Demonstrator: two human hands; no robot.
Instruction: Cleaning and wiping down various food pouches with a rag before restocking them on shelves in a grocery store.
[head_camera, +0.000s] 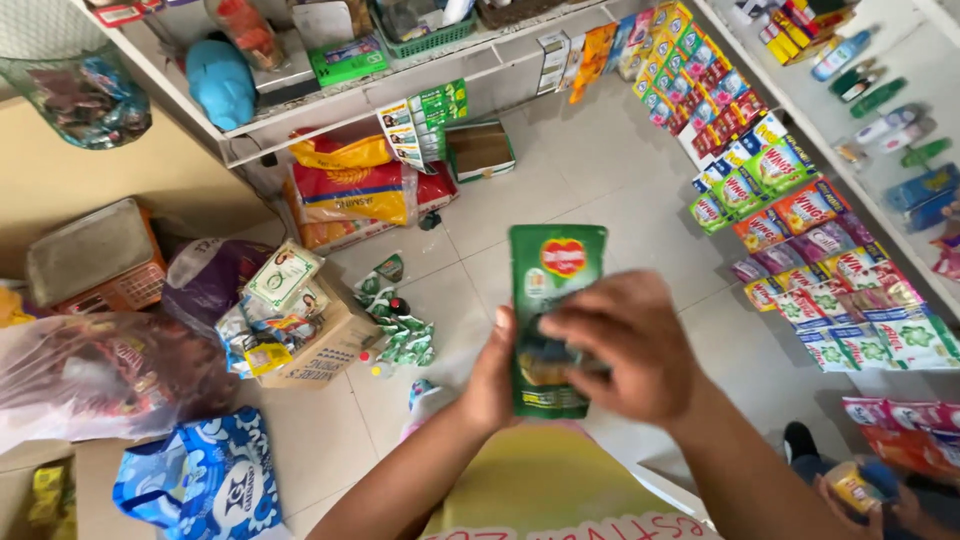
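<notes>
Risk: We judge the pouch (553, 290) could slip and drop to the tiled floor (590, 180), since we hold it up in the air with only finger and thumb pressure on its lower half.
Cause: The pouch looks glossy and soft, and our right hand (628, 345) lies across its front rather than wrapping it, so a loosened left thumb might be enough to let it go.
Second risk: It might fall among the loose packets (400, 330) beside the carton (315, 340), where green things already lie scattered.
Pouch: Green, flat, upright, with a red heart-shaped mark near the top and a darker picture lower down, mostly hidden by our fingers.
Place: Held in front of us at mid-picture, above the floor, well apart from the shelf (420, 85) and the hanging sachet strips (780, 200).
Left hand (490, 385): Closed on the pouch's lower left edge, thumb pressed on the front.
Right hand: Fingers bent loosely over the pouch's front, touching it; we cannot tell whether they pinch it or only rest there.
Nearby: Another person's hand (865, 495) at the lower right holds a small pack, apart from ours.
</notes>
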